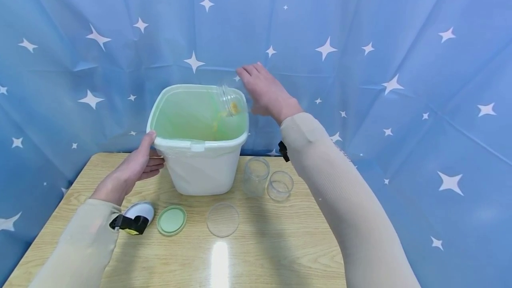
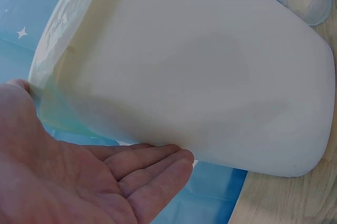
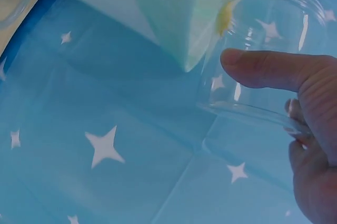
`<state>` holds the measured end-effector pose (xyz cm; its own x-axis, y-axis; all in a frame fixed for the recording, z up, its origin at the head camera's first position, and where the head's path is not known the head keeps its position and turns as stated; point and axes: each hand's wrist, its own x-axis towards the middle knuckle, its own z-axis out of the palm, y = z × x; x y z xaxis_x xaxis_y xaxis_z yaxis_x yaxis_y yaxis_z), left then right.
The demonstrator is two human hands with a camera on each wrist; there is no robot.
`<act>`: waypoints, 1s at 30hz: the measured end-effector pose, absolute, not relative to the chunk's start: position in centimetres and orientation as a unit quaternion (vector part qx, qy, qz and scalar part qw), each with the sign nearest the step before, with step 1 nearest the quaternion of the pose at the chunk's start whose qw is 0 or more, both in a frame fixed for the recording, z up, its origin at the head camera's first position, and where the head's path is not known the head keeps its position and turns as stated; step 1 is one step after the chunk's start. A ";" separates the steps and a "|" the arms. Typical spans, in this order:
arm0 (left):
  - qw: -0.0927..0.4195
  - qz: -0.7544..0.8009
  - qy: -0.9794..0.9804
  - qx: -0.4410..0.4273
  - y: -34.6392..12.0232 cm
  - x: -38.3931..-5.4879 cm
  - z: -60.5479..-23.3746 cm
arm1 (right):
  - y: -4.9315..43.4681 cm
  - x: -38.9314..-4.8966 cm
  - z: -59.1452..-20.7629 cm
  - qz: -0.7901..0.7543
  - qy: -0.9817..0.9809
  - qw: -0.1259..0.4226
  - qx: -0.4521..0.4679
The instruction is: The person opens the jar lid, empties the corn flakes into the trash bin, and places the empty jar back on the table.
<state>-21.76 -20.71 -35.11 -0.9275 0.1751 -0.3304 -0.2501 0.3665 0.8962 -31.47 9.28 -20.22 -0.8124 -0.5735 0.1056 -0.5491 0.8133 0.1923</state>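
Observation:
A white bin (image 1: 200, 166) with a pale green liner (image 1: 184, 114) stands on the table. At its left side is my left hand (image 1: 134, 168), thumb at the rim and outstretched fingers (image 2: 152, 174) against the outer wall. My right hand (image 1: 268, 90) grips a clear jar (image 3: 253, 95) around its side, thumb along the wall. The jar is tipped, its mouth over the bin's right rim. Some yellow stuff (image 1: 234, 108) sits near the jar's mouth, and yellow bits (image 1: 216, 126) show below it inside the bin.
Right of the bin stand a tall clear jar (image 1: 256, 174) and a shorter one (image 1: 281, 186). In front lie a green lid (image 1: 172, 220), a clear disc (image 1: 222, 219) and a white lid (image 1: 140, 210), partly behind the left wrist camera. A blue starry curtain (image 1: 160, 3) hangs behind.

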 end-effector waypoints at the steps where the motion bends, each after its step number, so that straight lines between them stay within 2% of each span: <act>1: 0.189 0.562 0.805 -0.024 -20.7 -21.7 -35.1 | 9.3 -31.5 -20.3 -0.073 -0.950 0.079 0.295; 30: 0.185 0.563 0.805 -0.023 -20.7 -21.6 -35.0 | 9.8 -31.5 -20.4 -0.066 -0.944 0.096 0.308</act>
<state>-21.62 -20.72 -35.04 -0.9303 0.1723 -0.3239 -0.2448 0.3661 0.8978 -31.55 9.80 -20.39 -0.7913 -0.5952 0.1401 -0.5697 0.8009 0.1846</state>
